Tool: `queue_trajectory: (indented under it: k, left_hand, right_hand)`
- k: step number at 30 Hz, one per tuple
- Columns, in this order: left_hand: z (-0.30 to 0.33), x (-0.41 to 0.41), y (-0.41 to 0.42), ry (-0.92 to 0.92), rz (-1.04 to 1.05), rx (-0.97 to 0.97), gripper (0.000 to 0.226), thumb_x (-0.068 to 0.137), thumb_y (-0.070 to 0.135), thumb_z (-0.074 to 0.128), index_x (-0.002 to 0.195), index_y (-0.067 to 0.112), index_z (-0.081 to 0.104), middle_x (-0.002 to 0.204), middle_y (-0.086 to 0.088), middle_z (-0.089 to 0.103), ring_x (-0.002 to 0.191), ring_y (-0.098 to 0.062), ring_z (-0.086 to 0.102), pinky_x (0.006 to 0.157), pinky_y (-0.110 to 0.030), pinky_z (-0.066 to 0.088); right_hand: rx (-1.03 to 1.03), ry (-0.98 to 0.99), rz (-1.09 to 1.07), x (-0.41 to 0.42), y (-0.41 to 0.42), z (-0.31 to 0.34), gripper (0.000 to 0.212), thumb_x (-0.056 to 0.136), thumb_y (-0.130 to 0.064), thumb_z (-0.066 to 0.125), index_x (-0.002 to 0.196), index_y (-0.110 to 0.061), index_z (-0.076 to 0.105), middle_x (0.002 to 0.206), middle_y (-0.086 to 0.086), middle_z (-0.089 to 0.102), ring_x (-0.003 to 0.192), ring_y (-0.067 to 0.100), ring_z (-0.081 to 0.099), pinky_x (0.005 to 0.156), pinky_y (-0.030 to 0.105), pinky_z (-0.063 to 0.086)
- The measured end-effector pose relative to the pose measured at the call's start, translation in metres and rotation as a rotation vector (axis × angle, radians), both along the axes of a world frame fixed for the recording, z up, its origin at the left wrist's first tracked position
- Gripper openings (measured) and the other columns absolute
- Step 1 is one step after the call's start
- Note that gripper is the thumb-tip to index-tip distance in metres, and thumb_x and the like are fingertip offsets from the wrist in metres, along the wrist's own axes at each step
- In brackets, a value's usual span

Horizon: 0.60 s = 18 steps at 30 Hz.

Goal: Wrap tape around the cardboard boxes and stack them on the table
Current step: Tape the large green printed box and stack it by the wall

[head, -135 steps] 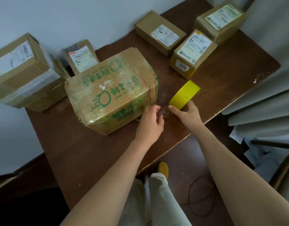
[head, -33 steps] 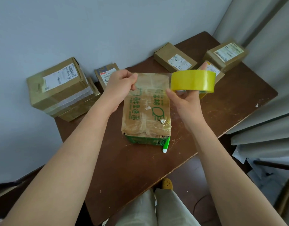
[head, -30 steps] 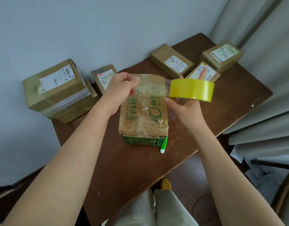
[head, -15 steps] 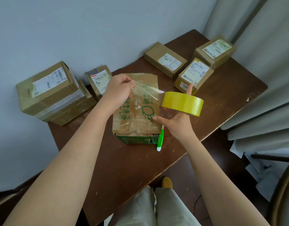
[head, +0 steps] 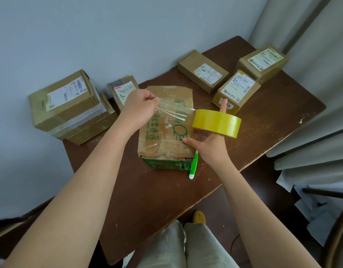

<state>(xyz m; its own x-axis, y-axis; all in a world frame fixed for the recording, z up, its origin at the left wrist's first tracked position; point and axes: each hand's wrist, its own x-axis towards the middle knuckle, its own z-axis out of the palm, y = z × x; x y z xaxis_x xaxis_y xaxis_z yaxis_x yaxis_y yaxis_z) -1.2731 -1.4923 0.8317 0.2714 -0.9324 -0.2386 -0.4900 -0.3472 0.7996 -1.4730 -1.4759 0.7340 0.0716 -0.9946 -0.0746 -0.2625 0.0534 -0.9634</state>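
Head view shows the table (head: 263, 120) cut off by both arms, with the green-printed box (head: 166, 132) at its middle and smaller boxes (head: 202, 70) at one o'clock. Left hand (head: 139, 107) pinches the clear tape strip (head: 174, 113); right hand (head: 207, 146) is spread, a finger through the yellow tape roll (head: 217, 122), which hides its other fingers. A green pen (head: 193, 167), partly hidden, lies beside the box.

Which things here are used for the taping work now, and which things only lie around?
In use:
- left hand, pinching the pulled tape strip
- right hand, carrying the tape roll
- green-printed box
- other boxes, waiting

Lying about:
- green pen beside the box
- curtain
- papers on the floor
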Motion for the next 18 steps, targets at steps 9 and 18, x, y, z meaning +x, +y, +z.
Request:
queue_trajectory:
  k: [9,18]
  left_hand:
    - [-0.005,-0.007,0.007,0.009,-0.002,0.024,0.023,0.096,0.013,0.053,0.078,0.017,0.066,0.098,-0.018,0.071,0.072,-0.018,0.061,0.091,-0.048,0.055]
    - [0.006,-0.012,0.013,-0.035,0.025,0.005,0.021,0.096,0.015,0.054,0.083,0.010,0.070,0.085,-0.008,0.070,0.071,-0.017,0.061,0.093,-0.045,0.054]
  right_hand:
    - [0.113,0.149,0.027,-0.002,-0.002,-0.007,0.120,0.073,-0.012,0.088,0.157,-0.039,0.007,0.114,-0.001,0.069,0.101,0.012,0.069,0.087,0.039,0.057]
    - [0.085,-0.067,-0.004,-0.012,0.002,0.018,0.081,0.081,-0.018,0.083,0.148,-0.021,0.038,0.110,-0.001,0.068,0.098,0.006,0.066,0.089,0.025,0.053]
